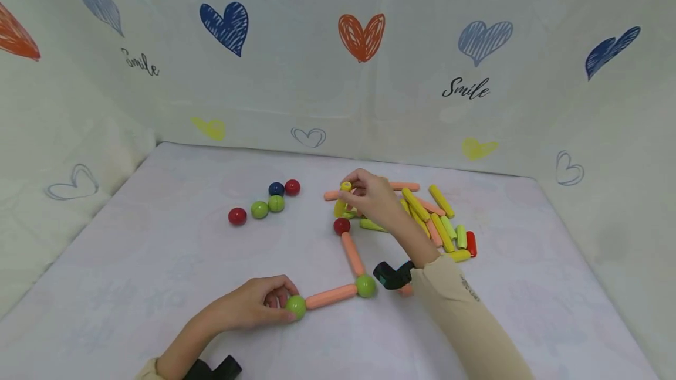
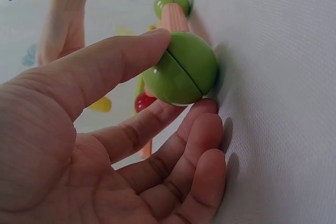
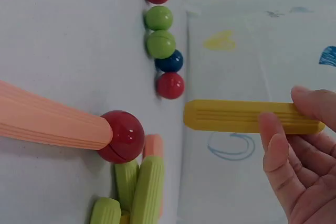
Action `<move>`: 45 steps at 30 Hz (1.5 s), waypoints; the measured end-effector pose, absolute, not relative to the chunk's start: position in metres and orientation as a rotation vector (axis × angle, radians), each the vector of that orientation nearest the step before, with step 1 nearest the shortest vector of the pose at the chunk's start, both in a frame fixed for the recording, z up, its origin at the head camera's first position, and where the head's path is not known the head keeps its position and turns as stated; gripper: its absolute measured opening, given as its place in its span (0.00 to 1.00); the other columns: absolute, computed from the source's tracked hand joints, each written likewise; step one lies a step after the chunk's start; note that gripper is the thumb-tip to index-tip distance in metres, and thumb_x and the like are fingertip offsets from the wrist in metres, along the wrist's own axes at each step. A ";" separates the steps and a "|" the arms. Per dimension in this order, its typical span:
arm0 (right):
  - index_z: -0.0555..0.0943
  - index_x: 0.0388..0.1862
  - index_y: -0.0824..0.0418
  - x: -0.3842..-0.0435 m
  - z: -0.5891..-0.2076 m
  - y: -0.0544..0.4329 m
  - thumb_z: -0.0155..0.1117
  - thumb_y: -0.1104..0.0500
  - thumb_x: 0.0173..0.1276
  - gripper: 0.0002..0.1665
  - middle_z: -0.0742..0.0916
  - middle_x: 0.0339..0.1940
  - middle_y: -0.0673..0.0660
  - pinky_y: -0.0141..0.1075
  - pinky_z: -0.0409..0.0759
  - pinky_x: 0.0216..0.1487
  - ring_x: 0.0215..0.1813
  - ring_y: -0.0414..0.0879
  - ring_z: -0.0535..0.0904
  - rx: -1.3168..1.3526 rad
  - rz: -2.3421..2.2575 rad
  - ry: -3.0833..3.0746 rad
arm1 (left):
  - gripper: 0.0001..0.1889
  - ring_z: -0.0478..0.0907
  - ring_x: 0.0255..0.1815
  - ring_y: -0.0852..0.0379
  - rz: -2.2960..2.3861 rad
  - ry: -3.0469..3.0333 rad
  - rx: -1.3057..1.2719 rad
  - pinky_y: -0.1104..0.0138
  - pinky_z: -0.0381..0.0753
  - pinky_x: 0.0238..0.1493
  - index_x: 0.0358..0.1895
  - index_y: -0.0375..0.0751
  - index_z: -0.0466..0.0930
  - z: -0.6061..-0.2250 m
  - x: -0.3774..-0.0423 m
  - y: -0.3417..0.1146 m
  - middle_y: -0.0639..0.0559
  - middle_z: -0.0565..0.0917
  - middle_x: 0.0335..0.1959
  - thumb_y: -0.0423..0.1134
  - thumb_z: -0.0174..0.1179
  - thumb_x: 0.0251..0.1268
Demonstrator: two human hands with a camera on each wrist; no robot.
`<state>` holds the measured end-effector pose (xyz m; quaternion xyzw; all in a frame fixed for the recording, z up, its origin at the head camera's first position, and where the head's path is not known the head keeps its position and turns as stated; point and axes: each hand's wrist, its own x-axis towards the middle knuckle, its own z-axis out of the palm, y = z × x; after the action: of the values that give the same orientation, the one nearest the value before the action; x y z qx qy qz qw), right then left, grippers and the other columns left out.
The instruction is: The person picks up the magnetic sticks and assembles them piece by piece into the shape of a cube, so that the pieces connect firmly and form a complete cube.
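Note:
My left hand (image 1: 266, 304) pinches a green ball (image 2: 184, 69) between thumb and fingers at the near end of a joined piece. From that ball an orange rod (image 1: 331, 297) runs to a second green ball (image 1: 366, 286). Another orange rod (image 1: 352, 254) leads from there to a red ball (image 3: 122, 136). Above the table beyond the red ball, my right hand (image 1: 376, 197) holds a yellow rod (image 3: 236, 116) near one end, thumb and fingertips around it. The rod's other end points away from the palm, apart from the red ball.
Yellow rods (image 1: 416, 204), light green rods (image 3: 147, 187), orange rods and a red rod (image 1: 472, 244) lie in a pile at the right. Several loose balls, among them a blue ball (image 1: 276, 189) and a red ball (image 1: 237, 216), sit at the back left. A printed curtain (image 1: 296, 75) hangs behind the table.

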<state>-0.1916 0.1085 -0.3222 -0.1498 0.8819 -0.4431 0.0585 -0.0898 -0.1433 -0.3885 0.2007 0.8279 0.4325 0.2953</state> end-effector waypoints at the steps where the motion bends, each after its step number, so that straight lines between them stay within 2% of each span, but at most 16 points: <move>1: 0.75 0.46 0.60 -0.195 -0.322 0.104 0.64 0.54 0.63 0.16 0.84 0.34 0.59 0.34 0.77 0.32 0.29 0.45 0.76 -0.501 -1.299 2.687 | 0.17 0.70 0.28 0.60 1.153 2.200 0.532 0.72 0.69 0.28 0.46 0.42 0.76 -0.389 -0.090 -0.143 0.53 0.75 0.29 0.45 0.64 0.56; 7: 0.77 0.50 0.60 -0.210 -0.328 0.080 0.62 0.53 0.65 0.17 0.82 0.37 0.53 0.28 0.73 0.37 0.38 0.44 0.74 -0.692 -1.029 2.685 | 0.17 0.70 0.28 0.60 1.144 2.199 0.526 0.71 0.70 0.28 0.46 0.42 0.76 -0.388 -0.091 -0.144 0.54 0.75 0.29 0.45 0.64 0.56; 14: 0.78 0.53 0.55 -0.216 -0.337 0.066 0.63 0.52 0.63 0.19 0.82 0.38 0.51 0.28 0.73 0.39 0.41 0.43 0.73 -0.740 -0.832 2.688 | 0.17 0.71 0.29 0.60 1.129 2.201 0.534 0.72 0.70 0.29 0.46 0.43 0.76 -0.386 -0.093 -0.148 0.54 0.75 0.31 0.45 0.64 0.56; 21: 0.79 0.54 0.57 -0.215 -0.342 0.069 0.64 0.56 0.63 0.20 0.83 0.43 0.53 0.32 0.74 0.44 0.46 0.46 0.72 -0.699 -0.734 2.643 | 0.16 0.71 0.29 0.59 1.126 2.187 0.534 0.72 0.70 0.29 0.47 0.44 0.77 -0.387 -0.100 -0.155 0.53 0.76 0.32 0.46 0.63 0.58; 26: 0.78 0.55 0.59 -0.214 -0.351 0.078 0.62 0.59 0.64 0.19 0.83 0.45 0.55 0.34 0.76 0.49 0.47 0.46 0.75 -0.779 -0.762 2.594 | 0.16 0.70 0.29 0.58 1.135 2.183 0.540 0.72 0.70 0.30 0.48 0.42 0.77 -0.386 -0.108 -0.161 0.52 0.76 0.34 0.44 0.63 0.58; 32: 0.76 0.57 0.58 -0.213 -0.360 0.087 0.59 0.59 0.67 0.19 0.81 0.45 0.58 0.31 0.76 0.43 0.44 0.48 0.76 -0.870 -0.886 2.496 | 0.18 0.70 0.29 0.58 1.129 2.186 0.520 0.72 0.70 0.29 0.50 0.40 0.77 -0.385 -0.118 -0.168 0.51 0.76 0.37 0.43 0.62 0.59; 37: 0.74 0.59 0.51 -0.210 -0.369 0.088 0.58 0.60 0.67 0.21 0.81 0.48 0.56 0.30 0.75 0.36 0.43 0.46 0.74 -0.741 -0.868 2.454 | 0.18 0.71 0.30 0.56 1.132 2.167 0.502 0.71 0.73 0.29 0.51 0.38 0.76 -0.386 -0.124 -0.170 0.50 0.76 0.38 0.43 0.62 0.59; 41: 0.73 0.60 0.50 -0.209 -0.375 0.087 0.59 0.66 0.62 0.27 0.81 0.50 0.53 0.34 0.76 0.43 0.46 0.45 0.74 -0.652 -0.817 2.436 | 0.18 0.70 0.33 0.55 1.129 2.160 0.510 0.71 0.72 0.31 0.52 0.38 0.76 -0.386 -0.127 -0.172 0.50 0.76 0.39 0.42 0.61 0.60; 45: 0.75 0.58 0.54 -0.208 -0.378 0.087 0.62 0.67 0.60 0.26 0.82 0.49 0.53 0.37 0.74 0.53 0.48 0.44 0.74 -0.641 -0.828 2.453 | 0.18 0.69 0.35 0.55 1.121 2.154 0.514 0.71 0.70 0.32 0.52 0.38 0.76 -0.385 -0.128 -0.174 0.50 0.76 0.39 0.42 0.61 0.60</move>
<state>-0.2080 0.0867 -0.3783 -0.2337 0.8939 -0.3016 0.2352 -0.1278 -0.1738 -0.3849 0.1958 0.8211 0.4274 0.3236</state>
